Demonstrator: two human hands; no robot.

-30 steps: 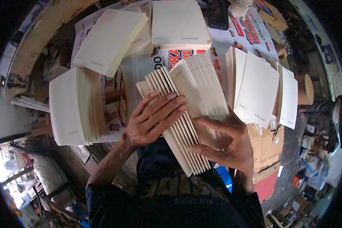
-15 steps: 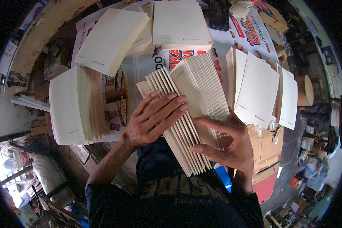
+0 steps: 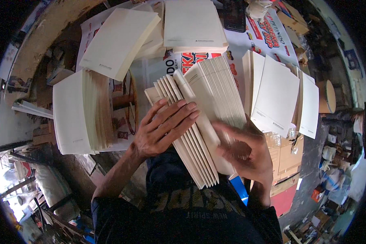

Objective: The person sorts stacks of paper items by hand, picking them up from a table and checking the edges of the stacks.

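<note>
A fanned bundle of white paper envelopes (image 3: pixel 191 150) lies slantwise in front of my body, its long edges stepped side by side. My left hand (image 3: pixel 166 126) rests across it with fingers together on top; its thumb is hidden. To the right, a second fanned row of envelopes (image 3: pixel 221 87) overlaps closely, with thin ridged edges. Between the two, one envelope (image 3: pixel 193 101) stands lifted and curved. My right hand (image 3: pixel 246 148) is at the lower part of that envelope, thumb and forefinger against it, smeared by motion. Its other fingers are hidden behind the right-hand row.
White envelope stacks surround the work: one left (image 3: pixel 71 114), one tilted upper left (image 3: pixel 118 40), one at the back (image 3: pixel 191 24), one right (image 3: pixel 274 95). A dark phone (image 3: pixel 234 16) lies at the back. Cardboard boxes (image 3: pixel 286 158) stand below right. A printed sheet (image 3: pixel 268 36) covers the table.
My right thumb has moved right and up from the left bundle's edge, and one envelope has swung away from that bundle toward the right-hand row. My left hand has barely moved.
</note>
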